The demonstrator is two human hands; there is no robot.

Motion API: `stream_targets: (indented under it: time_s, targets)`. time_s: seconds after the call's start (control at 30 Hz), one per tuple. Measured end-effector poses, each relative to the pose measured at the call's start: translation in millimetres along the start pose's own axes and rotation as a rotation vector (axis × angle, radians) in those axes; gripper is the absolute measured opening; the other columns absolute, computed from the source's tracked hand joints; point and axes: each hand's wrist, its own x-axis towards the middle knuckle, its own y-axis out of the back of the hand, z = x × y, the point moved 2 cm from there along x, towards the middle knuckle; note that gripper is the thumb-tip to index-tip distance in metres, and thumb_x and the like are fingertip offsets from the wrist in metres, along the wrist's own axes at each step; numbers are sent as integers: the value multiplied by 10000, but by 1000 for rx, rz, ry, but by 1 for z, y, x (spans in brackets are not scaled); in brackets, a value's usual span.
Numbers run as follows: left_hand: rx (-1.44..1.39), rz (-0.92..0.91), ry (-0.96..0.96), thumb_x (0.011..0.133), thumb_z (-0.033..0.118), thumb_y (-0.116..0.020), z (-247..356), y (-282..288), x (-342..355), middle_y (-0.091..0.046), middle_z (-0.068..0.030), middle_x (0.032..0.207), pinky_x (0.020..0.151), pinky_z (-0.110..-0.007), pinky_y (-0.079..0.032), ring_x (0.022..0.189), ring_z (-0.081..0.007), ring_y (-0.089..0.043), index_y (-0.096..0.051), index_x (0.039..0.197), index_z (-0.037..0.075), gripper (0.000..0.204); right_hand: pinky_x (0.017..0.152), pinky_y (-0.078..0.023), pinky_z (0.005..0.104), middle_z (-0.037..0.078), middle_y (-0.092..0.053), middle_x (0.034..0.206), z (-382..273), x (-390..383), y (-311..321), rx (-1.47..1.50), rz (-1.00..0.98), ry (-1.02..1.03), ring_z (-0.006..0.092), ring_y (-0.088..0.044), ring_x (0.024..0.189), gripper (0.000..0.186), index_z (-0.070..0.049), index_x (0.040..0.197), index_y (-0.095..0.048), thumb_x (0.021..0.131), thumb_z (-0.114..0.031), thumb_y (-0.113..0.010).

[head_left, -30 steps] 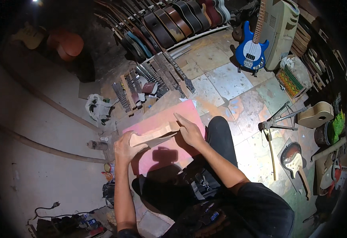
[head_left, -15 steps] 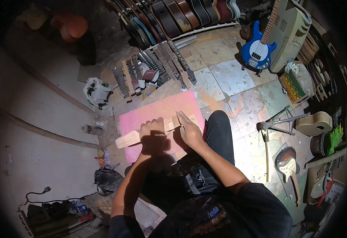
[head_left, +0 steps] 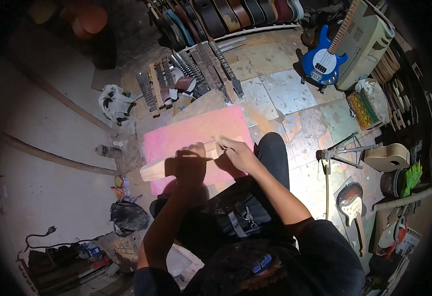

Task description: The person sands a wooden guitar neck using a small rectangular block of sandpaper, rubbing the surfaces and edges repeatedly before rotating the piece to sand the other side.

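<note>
A long pale piece of bare wood (head_left: 154, 170), shaped like an unfinished guitar neck, lies slantwise over a pink board (head_left: 189, 132) in front of my lap. My left hand (head_left: 191, 162) is closed around its middle, mostly in shadow. Farther right, my right hand (head_left: 237, 155) is against the wood, fingers bent and drawn toward the thumb. Whatever sits under those right fingertips is too small and covered to make out. The wood's left end sticks out past my left hand, and its right end shows partly beyond my right fingers.
Several fretted necks (head_left: 196, 74) lie beyond the board, with a rack of guitars (head_left: 231, 17) behind. A blue bass guitar (head_left: 319, 61) stands at the far right. Nearer on the right are a metal stand (head_left: 335, 153) and a sunburst guitar (head_left: 350, 202). A black bag (head_left: 128, 216) lies to the left.
My right fingers, stretched up along the wood before, are now bent and point more to the left. The wood and board appear slightly farther left and up in view.
</note>
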Motion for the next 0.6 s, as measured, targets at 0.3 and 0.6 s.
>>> stream_targets:
  time_s: [0.3, 0.6]
  targets:
    - [-87, -92, 48, 765, 219, -731, 1, 5, 8, -711, -111, 786, 698, -455, -567, 749, -295, -729, -653, 916, 102, 207, 1219, -382, 413, 311, -473, 1553, -16, -27, -29, -142, 164, -32, 416, -471, 1455, 691, 4, 1553, -449, 866, 57, -494]
    - [-23, -151, 81, 707, 218, -767, -4, -8, 14, -728, -136, 771, 727, -442, -581, 767, -307, -758, -668, 871, 101, 224, 1223, -367, 382, 279, -422, 1616, -7, -21, -23, -204, 157, -172, 380, -429, 1505, 706, -41, 1609, -396, 912, 45, -463]
